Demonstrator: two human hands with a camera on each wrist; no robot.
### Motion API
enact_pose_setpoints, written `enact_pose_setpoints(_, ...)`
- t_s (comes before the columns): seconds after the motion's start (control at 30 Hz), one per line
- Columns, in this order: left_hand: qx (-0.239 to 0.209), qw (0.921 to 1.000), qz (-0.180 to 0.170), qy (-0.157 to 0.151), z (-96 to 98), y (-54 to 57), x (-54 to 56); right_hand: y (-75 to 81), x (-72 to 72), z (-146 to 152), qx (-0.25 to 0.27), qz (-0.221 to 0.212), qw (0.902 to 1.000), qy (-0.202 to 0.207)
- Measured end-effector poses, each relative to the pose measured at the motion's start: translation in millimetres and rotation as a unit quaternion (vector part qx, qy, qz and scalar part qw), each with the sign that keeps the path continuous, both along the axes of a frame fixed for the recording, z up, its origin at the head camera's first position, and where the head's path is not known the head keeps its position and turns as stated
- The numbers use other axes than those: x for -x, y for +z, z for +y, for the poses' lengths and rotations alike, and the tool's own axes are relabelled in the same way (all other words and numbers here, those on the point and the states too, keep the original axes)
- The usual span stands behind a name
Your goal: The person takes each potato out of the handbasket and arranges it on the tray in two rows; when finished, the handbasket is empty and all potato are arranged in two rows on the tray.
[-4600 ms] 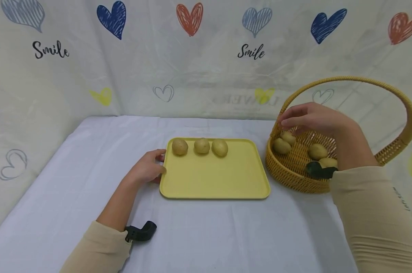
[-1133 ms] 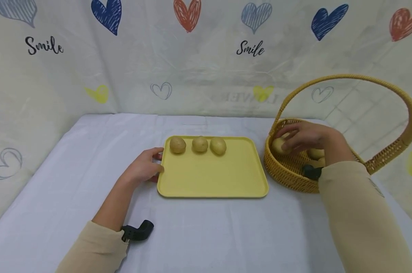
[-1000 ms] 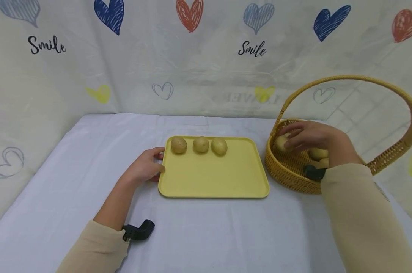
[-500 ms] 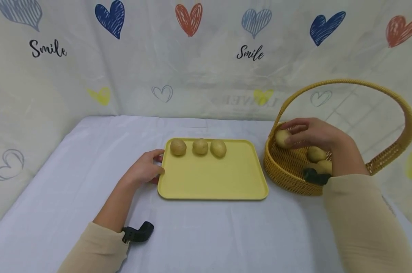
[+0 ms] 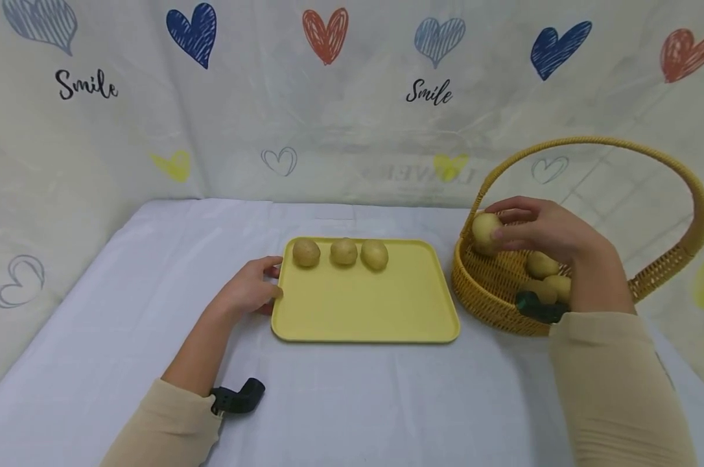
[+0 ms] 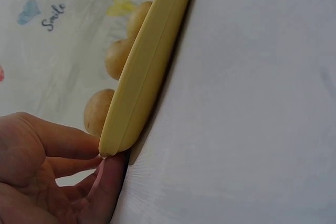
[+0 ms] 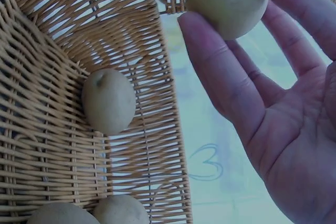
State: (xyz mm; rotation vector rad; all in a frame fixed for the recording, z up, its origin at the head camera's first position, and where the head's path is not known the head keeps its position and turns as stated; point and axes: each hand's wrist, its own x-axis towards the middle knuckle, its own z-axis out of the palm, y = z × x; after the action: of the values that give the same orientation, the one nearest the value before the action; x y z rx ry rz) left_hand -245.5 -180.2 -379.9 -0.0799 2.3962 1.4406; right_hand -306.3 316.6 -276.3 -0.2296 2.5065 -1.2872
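In the head view, my right hand [image 5: 553, 230] pinches a round pale potato [image 5: 485, 227] between thumb and fingers, raised at the left side of the wicker basket [image 5: 492, 313]. The right wrist view shows this potato [image 7: 226, 1] at the fingertips. Several other potatoes lie in the basket, one potato [image 5: 541, 264] near its middle. My left hand [image 5: 249, 285] grips the left edge of the yellow tray [image 5: 363, 311]; in the left wrist view, its fingers [image 6: 73, 142] pinch the rim [image 6: 142, 82]. Three potatoes sit in a row along the tray's far side, the leftmost potato [image 5: 306, 253] at the corner.
The basket's tall arched handle [image 5: 597, 140] rises over my right hand. A white cloth [image 5: 352, 402] covers the table. Behind hangs a pale curtain [image 5: 352, 104] printed with hearts. Black wrist cameras sit on both arms, the left camera [image 5: 238, 397] above the cloth.
My right hand has gone down into the basket, taken hold of a potato and lifted it slightly. The left hand, the tray and its three potatoes stay where they were.
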Motion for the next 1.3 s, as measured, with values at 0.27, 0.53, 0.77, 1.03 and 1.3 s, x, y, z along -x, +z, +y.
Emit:
enact_pose_setpoints(0.27, -0.008, 1.0000, 0.002, -0.002, -0.1, 0.4, 0.7, -1.5, -6.1, 2, 0.083, 0.022, 0.9963, -0.002)
enact_pose_setpoints(0.53, 0.001, 1.0000, 0.002, -0.001, 0.5, 0.5, -0.3, -3.4, -7.6, 0, 0.211, 0.022, 0.9767, 0.032)
enact_pose_setpoints(0.77, 0.007, 1.0000, 0.002, -0.001, 0.9, 0.2, -0.6, -1.1, -10.6, -8, 0.188, 0.034, 0.9807, 0.041)
enact_pose_setpoints(1.03, 0.002, 1.0000, -0.002, 0.002, -0.6, 0.4, -1.6, 3.8, -9.6, -27, 0.128, 0.043, 0.9904, 0.032)
enact_pose_setpoints(1.3, -0.008, 0.9999, 0.008, 0.001, 0.8, -0.7, -1.8, 3.2, -6.3, -52, 0.093, 0.028, 0.9945, 0.039)
